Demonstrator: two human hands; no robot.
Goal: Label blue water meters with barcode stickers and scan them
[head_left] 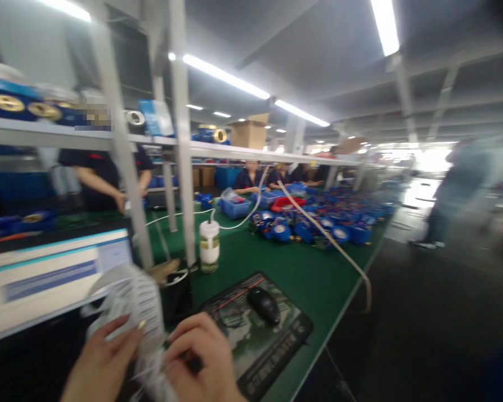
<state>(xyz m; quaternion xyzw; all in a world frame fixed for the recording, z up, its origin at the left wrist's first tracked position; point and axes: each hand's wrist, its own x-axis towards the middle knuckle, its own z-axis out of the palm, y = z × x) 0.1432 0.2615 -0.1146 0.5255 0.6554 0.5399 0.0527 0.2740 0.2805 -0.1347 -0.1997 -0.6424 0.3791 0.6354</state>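
Note:
My left hand (104, 360) is closed around a roll of printed white labels (145, 298), its thumb and fingers on the paper. Beside it my right hand (203, 354) has its fingers bent in a pinch at the loose lower end of the label strip. Motion blur hides exactly where those fingertips meet the paper. Behind the roll stands a laptop screen (54, 279) with a window open on it. A black mouse (264, 305) lies on a patterned mouse pad (285, 349) to the right of my hands.
A black holder (176, 296) and a lidded bottle (209, 248) stand by the shelf post (184, 167). Many blue meters (280, 231) and blue bins (235, 206) cover the green bench (235, 254) farther back. Co-workers sit across; a blurred person (456, 190) is in the right aisle.

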